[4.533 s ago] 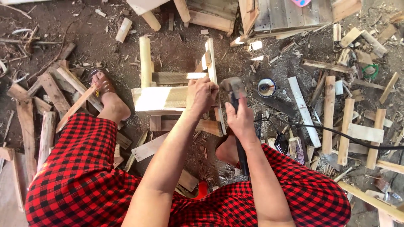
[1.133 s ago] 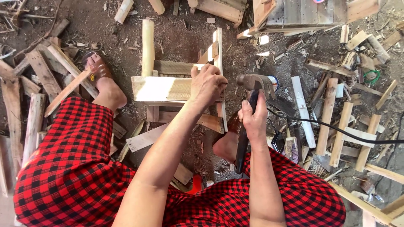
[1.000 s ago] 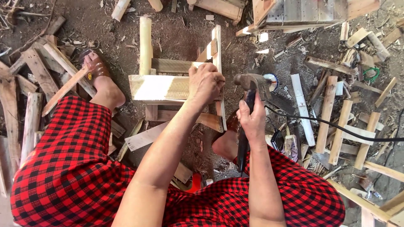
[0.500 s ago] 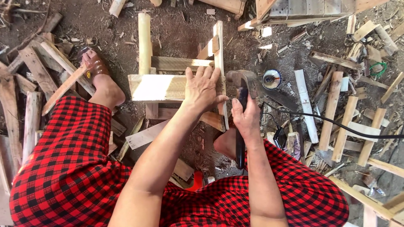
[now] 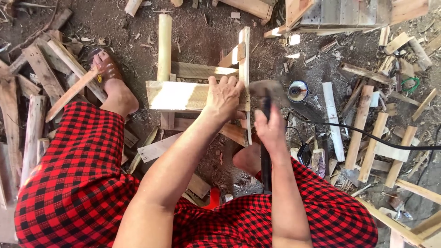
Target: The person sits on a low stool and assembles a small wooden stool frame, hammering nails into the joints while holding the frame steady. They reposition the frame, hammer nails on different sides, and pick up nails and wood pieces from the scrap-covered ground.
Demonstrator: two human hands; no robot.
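Observation:
A small frame of pale wooden slats (image 5: 183, 95) stands on the dirt between my knees. My left hand (image 5: 226, 97) lies flat on the right end of its top board, pressing it down against the upright slat (image 5: 245, 59). Just to the right, my right hand (image 5: 270, 128) grips the dark handle of a hammer (image 5: 265, 94). The hammer's metal head is blurred and sits beside the upright slat, close to my left fingers. Any nail there is too small to make out.
Wood offcuts lie all around: a pile at the left (image 5: 32, 96), strips at the right (image 5: 372, 133). A small round tin (image 5: 297, 91) sits right of the hammer. A black cable (image 5: 367, 135) runs off to the right. My sandalled foot (image 5: 108, 76) rests at the left.
The hammer has swung up and down beside the upright slat several times. My left hand has stayed on the top board, its fingers now spread flatter.

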